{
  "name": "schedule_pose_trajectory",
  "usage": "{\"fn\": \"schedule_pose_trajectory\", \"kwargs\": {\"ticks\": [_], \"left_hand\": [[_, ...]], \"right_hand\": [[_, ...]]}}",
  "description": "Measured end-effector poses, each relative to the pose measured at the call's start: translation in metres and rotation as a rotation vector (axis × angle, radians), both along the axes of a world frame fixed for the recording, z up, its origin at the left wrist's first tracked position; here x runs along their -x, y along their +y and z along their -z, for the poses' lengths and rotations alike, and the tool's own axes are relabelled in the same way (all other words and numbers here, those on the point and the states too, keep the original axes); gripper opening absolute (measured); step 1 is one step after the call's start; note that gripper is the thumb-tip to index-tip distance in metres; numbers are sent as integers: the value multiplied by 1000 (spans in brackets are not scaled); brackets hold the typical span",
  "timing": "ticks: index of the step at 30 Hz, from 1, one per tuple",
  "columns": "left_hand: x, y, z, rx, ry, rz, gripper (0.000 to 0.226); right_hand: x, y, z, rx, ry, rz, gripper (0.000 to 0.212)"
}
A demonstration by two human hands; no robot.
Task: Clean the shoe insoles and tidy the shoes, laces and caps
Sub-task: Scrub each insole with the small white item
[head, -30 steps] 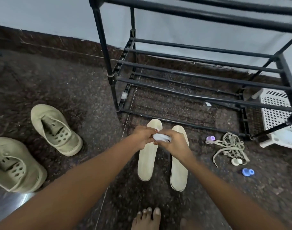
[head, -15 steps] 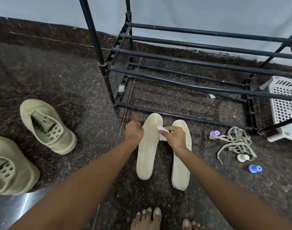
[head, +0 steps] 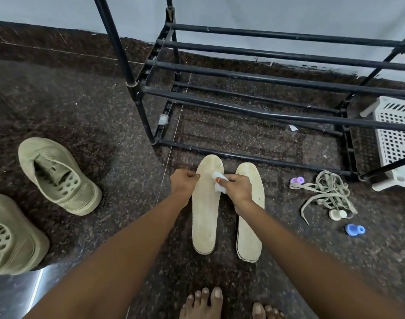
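1. Shoes (head: 58, 173) lie well left of my fingers.
2. My left hand (head: 184, 183), fingers curled, holds the insole (head: 205, 217) by its edge.
3. My right hand (head: 237, 188) pinches a wipe (head: 218, 186) onto that insole.
4. Laces (head: 328, 192) and caps (head: 355, 229) lie right of my fingers.

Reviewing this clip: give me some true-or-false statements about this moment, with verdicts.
1. The right hand holds a white wipe on the left insole. True.
2. The shoes sit on the rack. False: the shoes lie on the floor, left of the rack.
3. The laces are threaded in the shoes. False: the laces lie heaped on the floor.
4. The left hand grips the left insole's edge. True.
5. A blue cap lies on the floor. True.
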State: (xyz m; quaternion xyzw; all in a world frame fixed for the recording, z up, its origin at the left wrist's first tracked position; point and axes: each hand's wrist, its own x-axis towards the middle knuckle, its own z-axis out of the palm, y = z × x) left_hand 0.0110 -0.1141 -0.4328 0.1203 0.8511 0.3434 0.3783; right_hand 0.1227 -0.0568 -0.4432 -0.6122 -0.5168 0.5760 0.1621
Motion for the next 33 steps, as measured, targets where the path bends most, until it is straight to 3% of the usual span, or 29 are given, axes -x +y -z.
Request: {"fn": "schedule_pose_trajectory", "kwargs": {"ticks": [10, 18, 25, 31, 33], "left_hand": [[-6, -12, -69, -195, -288, -27, 7], [-40, -7, -175, -379, -302, 169, 34], [-83, 0, -273, -606, -686, 177, 65], [-105, -6, -332, -717, -784, 288, 66], [-114, -7, -343, -756, -806, 298, 63]], "right_hand": [[-26, 1, -76, -117, 19, -71, 9], [-63, -1, -193, -237, 137, -43, 7], [-95, -7, -288, -325, 230, -34, 8], [-119, -14, -339, -436, 259, -71, 15], [-125, -21, -351, -485, 278, -68, 7]]}}
